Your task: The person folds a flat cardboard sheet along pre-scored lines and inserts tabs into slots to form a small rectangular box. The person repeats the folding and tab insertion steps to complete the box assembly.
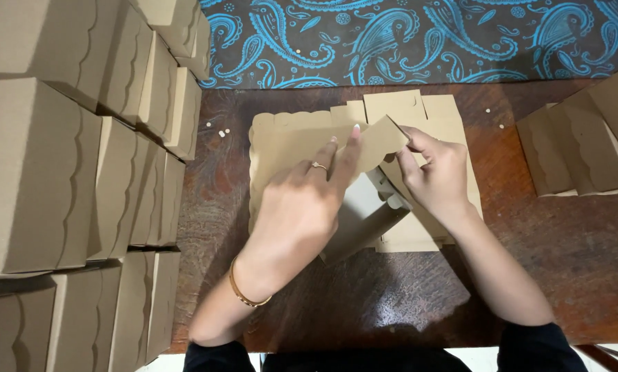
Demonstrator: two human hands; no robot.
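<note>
In the middle of the brown wooden table (392, 303), a half-folded cardboard box (295, 148) is being worked on by two hands. The box is tan, with a wavy edge on its far and left sides. It lies flat on the table, and one part of it is stood up in the middle. A pointed flap (385, 138) of the box is pinched between the thumb and fingers of the right hand (440, 179). The same flap is pressed from the other side by the left hand (302, 207), with its fingers stretched out straight and laid on the cardboard. A gold ring (318, 166) is worn on one finger of the left hand, and a gold bracelet (243, 293) is worn on that wrist.

To the left of the box, many finished boxes (40, 172) are stacked in rows, right up to the table edge. To the right of the box, a few more folded boxes (584, 145) are lined up, well apart from it. Behind the box, a dark cloth with blue swirls (419, 41) is spread past the far end of the table. A few tiny pale dots (223, 132) are scattered on the wood near the box.
</note>
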